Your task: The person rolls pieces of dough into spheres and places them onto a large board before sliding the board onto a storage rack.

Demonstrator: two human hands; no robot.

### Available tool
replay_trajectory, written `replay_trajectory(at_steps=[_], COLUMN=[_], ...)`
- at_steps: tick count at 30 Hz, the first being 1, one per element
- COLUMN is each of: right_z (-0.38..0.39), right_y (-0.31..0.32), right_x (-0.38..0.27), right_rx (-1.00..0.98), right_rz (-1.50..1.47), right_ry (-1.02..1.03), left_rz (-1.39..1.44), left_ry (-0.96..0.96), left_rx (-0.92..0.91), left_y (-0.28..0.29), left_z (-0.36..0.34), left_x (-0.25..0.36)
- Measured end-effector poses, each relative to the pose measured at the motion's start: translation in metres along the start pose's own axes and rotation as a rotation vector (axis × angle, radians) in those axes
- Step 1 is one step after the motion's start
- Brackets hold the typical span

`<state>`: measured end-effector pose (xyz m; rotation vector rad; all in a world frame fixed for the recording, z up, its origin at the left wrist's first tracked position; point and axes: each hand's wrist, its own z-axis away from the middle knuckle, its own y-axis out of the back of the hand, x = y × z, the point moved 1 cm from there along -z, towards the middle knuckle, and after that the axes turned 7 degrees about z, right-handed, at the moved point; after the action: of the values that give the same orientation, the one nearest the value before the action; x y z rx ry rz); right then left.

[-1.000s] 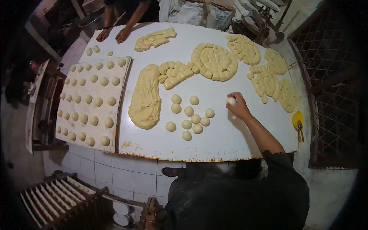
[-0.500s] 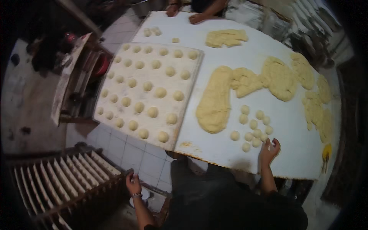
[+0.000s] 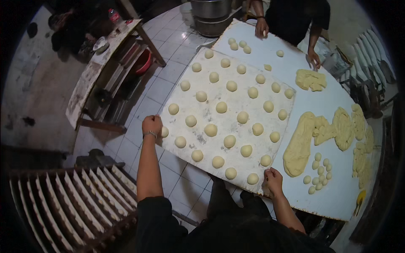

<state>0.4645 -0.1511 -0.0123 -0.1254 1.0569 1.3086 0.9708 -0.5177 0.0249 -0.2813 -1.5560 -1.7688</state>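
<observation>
A pale, floured board (image 3: 233,99) carries several rows of round dough balls (image 3: 210,130). My left hand (image 3: 152,125), with a bracelet at the wrist, is closed on the board's left corner, close beside one ball. At the near right corner, my right hand (image 3: 273,180) grips the edge with its fingers partly hidden. Part of the board overlaps the white table (image 3: 291,198), while its left side juts out over the tiled floor. A cluster of smaller dough balls (image 3: 321,169) lies on the table to the right of my right hand.
Large yellow dough pieces (image 3: 298,147) spread across the table's right side. Across the table, a person's hand (image 3: 261,29) holds a dough ball. A slotted rack of filled boards (image 3: 71,202) stands lower left; a wooden shelf table (image 3: 99,63) and metal pot (image 3: 211,17) stand farther back.
Both hands have come onto the board: the left from beside my body, the right from the small dough balls. My view has shifted left. The person opposite now holds a dough ball.
</observation>
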Motion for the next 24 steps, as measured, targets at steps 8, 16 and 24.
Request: replay_trajectory(at_steps=[8,16,24], right_z=[0.022,0.061,-0.003], right_y=[-0.01,-0.004,0.003], right_x=[-0.065,-0.122,-0.066], right_rx=[0.064,-0.027,0.182], right_rz=[-0.213,-0.763,-0.566], right_ry=[-0.124,-0.018,0.292], left_rz=[0.118,0.149,0.265], left_ry=[-0.08,0.123,0.172], left_rx=[0.126,-0.126,-0.249], left_y=[0.015,0.049,0.045], left_z=[-0.023,-0.056,-0.014], left_x=[-0.033,-0.048,-0.061])
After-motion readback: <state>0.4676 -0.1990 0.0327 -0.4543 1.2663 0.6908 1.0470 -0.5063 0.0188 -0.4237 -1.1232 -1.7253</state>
